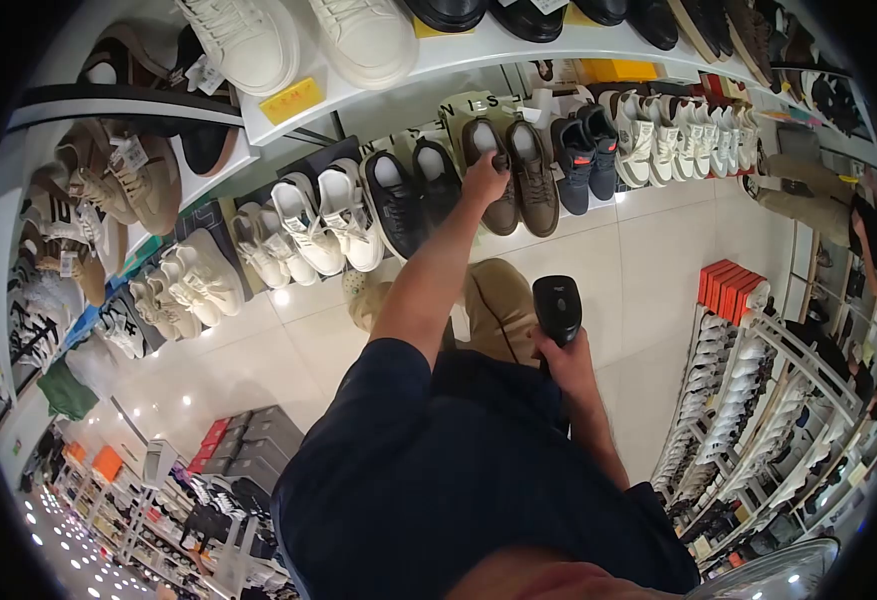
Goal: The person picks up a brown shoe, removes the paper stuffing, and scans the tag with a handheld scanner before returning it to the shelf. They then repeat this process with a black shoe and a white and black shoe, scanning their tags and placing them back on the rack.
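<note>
Left hand pinching the heel of a brown shoe on the shelf, likely light and stiff-soled, best taken at heel collar; right hand wrapped around a scanner.

head cam | steep downward fisheye | close over shoe shelf

Navy short-sleeve tee, khaki trousers, bare forearms, no watch vis.

Bright, even shop light fills the frame, and small lamp glints dot the glossy floor at lower left. Strong fisheye bending curves the edges, ringed by black corners.
</note>
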Demonstrator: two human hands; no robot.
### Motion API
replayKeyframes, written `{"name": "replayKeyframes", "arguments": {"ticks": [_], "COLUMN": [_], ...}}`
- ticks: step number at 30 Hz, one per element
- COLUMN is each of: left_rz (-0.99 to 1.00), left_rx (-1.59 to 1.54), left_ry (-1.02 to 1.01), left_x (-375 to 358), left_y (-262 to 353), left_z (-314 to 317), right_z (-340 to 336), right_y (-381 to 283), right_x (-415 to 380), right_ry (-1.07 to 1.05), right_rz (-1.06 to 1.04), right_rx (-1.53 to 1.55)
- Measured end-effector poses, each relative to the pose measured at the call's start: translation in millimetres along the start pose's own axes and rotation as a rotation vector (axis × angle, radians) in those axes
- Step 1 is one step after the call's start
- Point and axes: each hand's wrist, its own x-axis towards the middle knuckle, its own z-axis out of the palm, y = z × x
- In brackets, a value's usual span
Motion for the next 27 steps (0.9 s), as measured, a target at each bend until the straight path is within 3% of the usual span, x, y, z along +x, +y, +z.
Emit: {"name": "replayKeyframes", "arguments": {"ticks": [7,13,15,17,19,23,27], "left_rz": [-0.044,0.163,0.205,0.196,0.290,0.296,0.366], "left_rx": [0.001,-0.113,-0.138,-0.168,-0.213,-0.231,-0.292], "left_ry": [0.049,0.184,0.188,0.072,0.149,0.027,-0.083], "left_x": [-18.4,-95.5,-124.9,-159.7,-200.7,-285.2,-345.4], "left_y": [14.3,57.3,82.6,105.1,121.7,136.2,124.4], "left_z": [-15.2,-61.1,-99.9,-148.9,-194.8,-296.4,-367.4], "right_z": [-7.1,-2.1,-4.9,-9.5,-12.2,9.7,61.3], "right_y": [-7.0,-34.6,-44.6,-67.7,-73.4,-102.9,-111.3], "right_x": [4.5,-15.7,-23.7,-36.7,-43.5,-60.3,-66.3], "right_ry": [0.032,0.029,0.037,0.112,0.194,0.242,0.067], "right_rz": [0.023,-0.027,-0.094,0.013,-0.035,-0.221,-0.331], "right_rx": [0.008,0.010,0.042,0.027,0.073,0.194,0.219]}}
